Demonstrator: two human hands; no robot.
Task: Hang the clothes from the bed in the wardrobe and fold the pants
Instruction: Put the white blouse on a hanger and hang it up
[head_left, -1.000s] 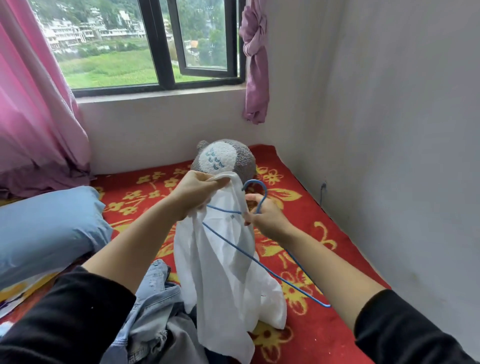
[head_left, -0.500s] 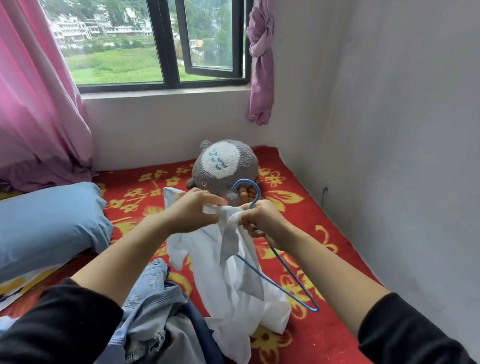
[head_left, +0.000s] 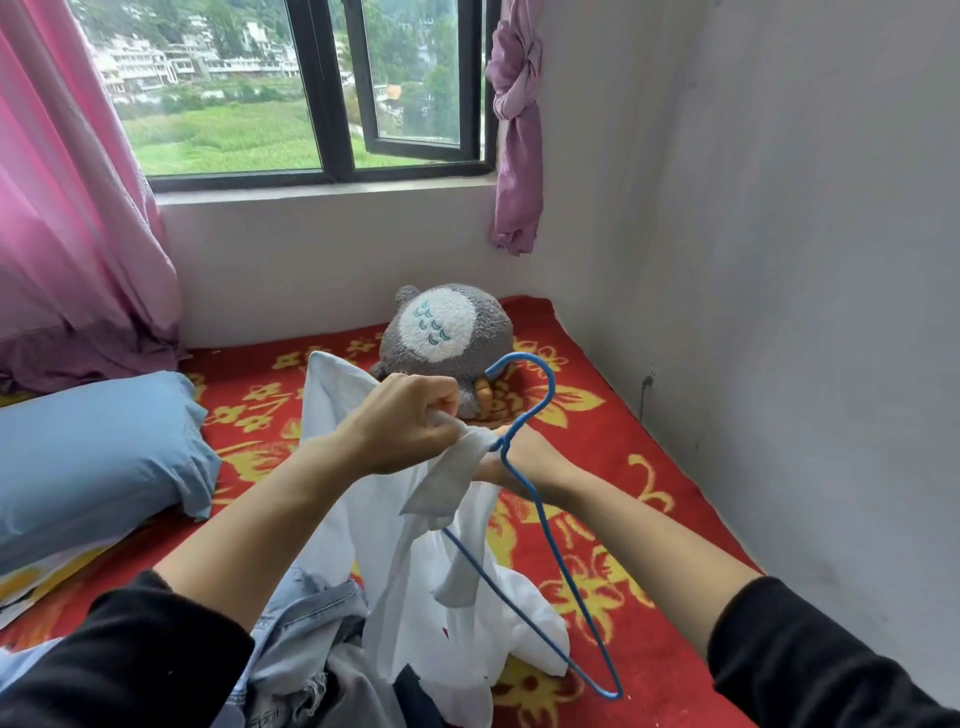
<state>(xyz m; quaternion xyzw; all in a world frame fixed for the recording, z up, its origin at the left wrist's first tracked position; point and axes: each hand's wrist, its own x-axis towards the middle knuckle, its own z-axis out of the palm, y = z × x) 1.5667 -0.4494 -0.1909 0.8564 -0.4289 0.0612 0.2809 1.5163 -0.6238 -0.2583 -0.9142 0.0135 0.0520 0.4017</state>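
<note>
While a heap of denim and dark clothes (head_left: 306, 634) waits low on the left of the bed (head_left: 665, 519), the left hand (head_left: 410, 421) is fisted tight around a bunched edge of the white shirt (head_left: 374, 525), lifted over the middle of the bed. Just to its right the blue hanger (head_left: 550, 551) stands hook-up, its neck held by the right hand (head_left: 524, 460), whose fingertips the cloth hides. One end of the wire is lost among the shirt's folds, and the other hangs bare near the blanket. The risk from here, as I judge it, is that the thin shirt slips off the wire if the bunched edge is let go before both shoulders are seated. The bare corner might also snag a loose fold and drag the shirt askew. Counting across: one pink curtain (head_left: 78, 234), one blue pillow (head_left: 93, 457), one heap, one shirt, one plush toy (head_left: 447, 332), one hanger, one knotted purple curtain (head_left: 514, 130), two hands.
</note>
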